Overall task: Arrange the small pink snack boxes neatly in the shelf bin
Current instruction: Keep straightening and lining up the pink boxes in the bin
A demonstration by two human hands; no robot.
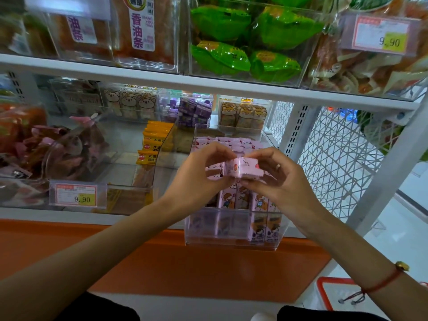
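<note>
You held a small pink snack box (pixel 240 169) above the clear bin (pixel 231 237) on the shelf (pixel 143 77). Your left hand (pixel 199 172) pinched its left end, fingers curled round it, and your right hand (pixel 275 179) pinched its right end between thumb and fingertips. Below, more pink boxes (pixel 245 198) stood upright in rows inside the bin. Yellow packets (pixel 152 144) sat in the bin just to the left.

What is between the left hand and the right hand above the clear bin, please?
In the head view, a small pink snack box sits between the left hand and right hand; both pinch it above the clear bin.
</note>
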